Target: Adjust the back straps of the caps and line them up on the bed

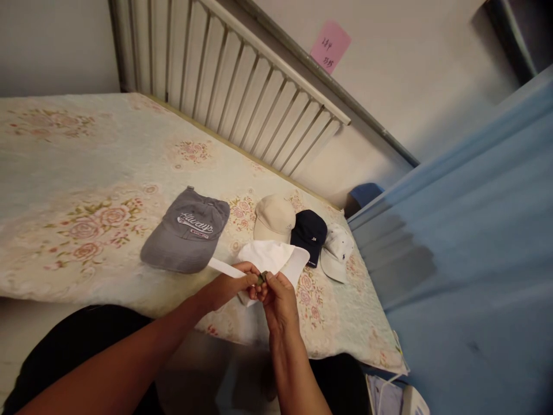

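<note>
A white cap point(265, 253) lies near the bed's front edge, its brim turned to the right. Its white strap point(224, 267) sticks out to the left from my left hand point(242, 282), whose fingers are closed on it. Between my fingertips shows a small dark brass-coloured buckle point(261, 278). My right hand point(280, 295) pinches this buckle from the right, close against the left one. Just left of the strap rests a grey cap point(190, 230) with white lettering. The fingers hide how the strap runs through the buckle.
Behind the white cap are a beige cap point(274, 216), a navy cap point(309, 233) and another white cap point(337, 251). The bed has a floral cover point(108, 173). White rails point(242, 86) bound its far side; a blue curtain point(475, 230) hangs at right.
</note>
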A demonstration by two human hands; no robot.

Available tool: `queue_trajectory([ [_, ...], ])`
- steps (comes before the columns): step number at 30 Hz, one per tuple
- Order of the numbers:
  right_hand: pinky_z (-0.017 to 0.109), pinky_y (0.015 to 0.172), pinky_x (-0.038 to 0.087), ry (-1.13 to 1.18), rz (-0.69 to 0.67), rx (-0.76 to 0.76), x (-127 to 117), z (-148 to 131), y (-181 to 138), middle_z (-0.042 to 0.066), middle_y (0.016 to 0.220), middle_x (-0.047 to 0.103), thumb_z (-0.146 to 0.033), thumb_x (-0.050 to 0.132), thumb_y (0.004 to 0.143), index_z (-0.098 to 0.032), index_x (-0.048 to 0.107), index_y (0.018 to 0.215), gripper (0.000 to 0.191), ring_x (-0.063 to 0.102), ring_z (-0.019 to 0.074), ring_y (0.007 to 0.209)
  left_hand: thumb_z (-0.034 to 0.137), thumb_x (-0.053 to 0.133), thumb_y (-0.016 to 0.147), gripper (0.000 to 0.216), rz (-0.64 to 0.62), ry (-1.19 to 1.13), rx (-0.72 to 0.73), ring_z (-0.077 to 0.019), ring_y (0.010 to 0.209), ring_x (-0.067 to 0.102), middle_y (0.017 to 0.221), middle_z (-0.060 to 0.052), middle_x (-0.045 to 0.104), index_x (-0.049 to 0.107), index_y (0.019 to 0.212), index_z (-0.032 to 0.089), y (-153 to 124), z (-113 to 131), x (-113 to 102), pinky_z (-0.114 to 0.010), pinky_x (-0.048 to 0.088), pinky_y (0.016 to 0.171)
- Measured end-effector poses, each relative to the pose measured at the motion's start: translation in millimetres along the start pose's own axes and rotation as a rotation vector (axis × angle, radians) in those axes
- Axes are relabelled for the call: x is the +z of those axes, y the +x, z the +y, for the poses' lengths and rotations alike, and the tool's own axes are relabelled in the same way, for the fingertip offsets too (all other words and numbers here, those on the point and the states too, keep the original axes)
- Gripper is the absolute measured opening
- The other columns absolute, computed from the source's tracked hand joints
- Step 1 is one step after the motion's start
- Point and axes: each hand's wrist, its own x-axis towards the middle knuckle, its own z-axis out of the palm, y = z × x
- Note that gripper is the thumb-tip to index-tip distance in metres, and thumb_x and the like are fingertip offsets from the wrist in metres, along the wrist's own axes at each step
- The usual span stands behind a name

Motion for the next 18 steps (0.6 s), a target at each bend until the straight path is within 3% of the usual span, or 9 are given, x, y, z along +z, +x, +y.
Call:
queue_trajectory([
  [7,0.022,0.046,0.031,0.021,0.016,-0.003,-5,2,-6,-0.005,0.043,0.052,-0.028,0.070,0.069,-0.018,0.050,0.057,0.025,0.048,0.0090,0.040,0.033,0.059,0.079,0.017,0.138,-0.002,-0.041,-0.0136,0.061,0.059,0.066,0.000,0.064,0.055,0.077,0.017,-5,-2,14,-0.028,0.044,0.062],
  [11,0.022,0.046,0.028,-0.002,0.006,-0.022,-10,6,-10,-0.006,0.044,0.051,-0.029,0.070,0.069,-0.018,0.051,0.059,0.024,0.046,0.0084,0.042,0.035,0.059,0.077,0.022,0.308,0.049,-0.052,-0.0132,0.056,0.057,0.056,0.003,0.059,0.049,0.067,0.019,-9,4,36,-0.026,0.042,0.059],
  [18,0.021,0.044,0.026,-0.040,-0.016,-0.060,-20,-2,-20,-0.004,0.046,0.054,-0.034,0.062,0.076,-0.018,0.052,0.059,0.026,0.042,0.0072,0.042,0.040,0.059,0.077,0.030,0.467,0.009,0.016,-0.0123,0.048,0.054,0.049,0.006,0.052,0.042,0.062,0.021,-11,13,76,-0.026,0.039,0.052],
])
